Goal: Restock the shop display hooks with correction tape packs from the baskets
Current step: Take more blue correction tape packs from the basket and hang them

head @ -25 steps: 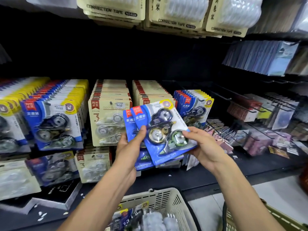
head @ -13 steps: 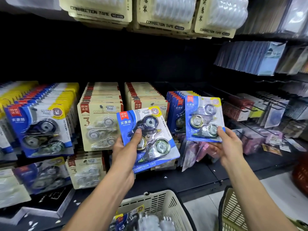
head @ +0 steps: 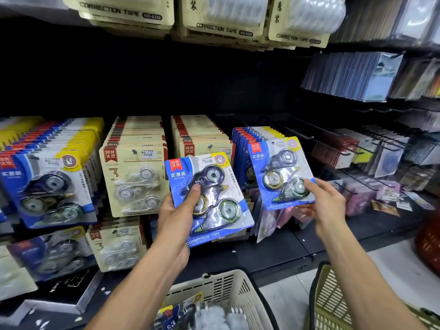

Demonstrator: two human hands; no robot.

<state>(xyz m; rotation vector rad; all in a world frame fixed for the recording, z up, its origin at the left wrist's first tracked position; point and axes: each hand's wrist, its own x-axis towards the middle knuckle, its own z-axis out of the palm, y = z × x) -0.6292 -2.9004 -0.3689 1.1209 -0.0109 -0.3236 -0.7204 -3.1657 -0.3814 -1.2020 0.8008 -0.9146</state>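
Observation:
My left hand [head: 177,217] grips a blue correction tape pack [head: 214,194] in front of the shelf, thumb on its blister. My right hand [head: 323,203] pinches a second blue pack [head: 278,167] by its lower right corner and holds it upright against the front of a hanging row of matching blue packs [head: 242,144]. A white basket [head: 228,289] below my arms holds more packs. A second, olive basket [head: 331,298] stands to its right.
Beige correction tape packs [head: 133,177] and more blue packs [head: 45,184] hang on hooks to the left. Bare black hooks [head: 342,148] stick out on the right, over pink packets. A red basket [head: 428,244] sits at the far right edge.
The two packs were together in both hands; my right hand has taken one off to the right, up to the row of blue packs. My left hand keeps the other.

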